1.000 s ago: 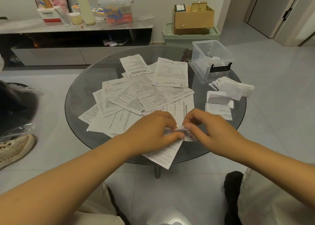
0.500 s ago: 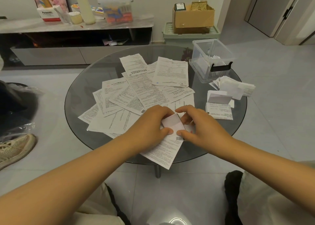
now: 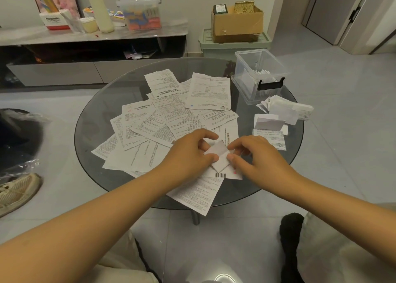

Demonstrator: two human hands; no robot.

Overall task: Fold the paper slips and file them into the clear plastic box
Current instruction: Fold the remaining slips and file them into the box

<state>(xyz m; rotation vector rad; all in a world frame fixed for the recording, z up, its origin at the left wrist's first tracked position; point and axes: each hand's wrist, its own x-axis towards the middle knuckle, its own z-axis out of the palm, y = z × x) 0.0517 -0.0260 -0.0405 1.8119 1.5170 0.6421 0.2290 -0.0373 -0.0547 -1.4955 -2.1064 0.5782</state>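
A small white paper slip (image 3: 219, 156), partly folded, lies at the near side of the round glass table (image 3: 92, 124). My left hand (image 3: 188, 154) pinches its left edge and my right hand (image 3: 255, 158) pinches its right edge. Several unfolded printed slips (image 3: 167, 120) are spread over the middle of the table. The clear plastic box (image 3: 248, 90), with a black latch, stands open at the far right of the table with folded slips inside it.
Folded slips lie in small stacks (image 3: 287, 109) right of my hands, beside the box. A low cabinet (image 3: 92, 36) with containers stands behind, and a cardboard box (image 3: 237, 23) sits on a green bin. A shoe (image 3: 17, 188) lies on the floor at the left.
The slip was pressed flat under both hands, then its blank side came up in a fold. Both hands have moved slightly away from me and now pinch the folded slip's edges.
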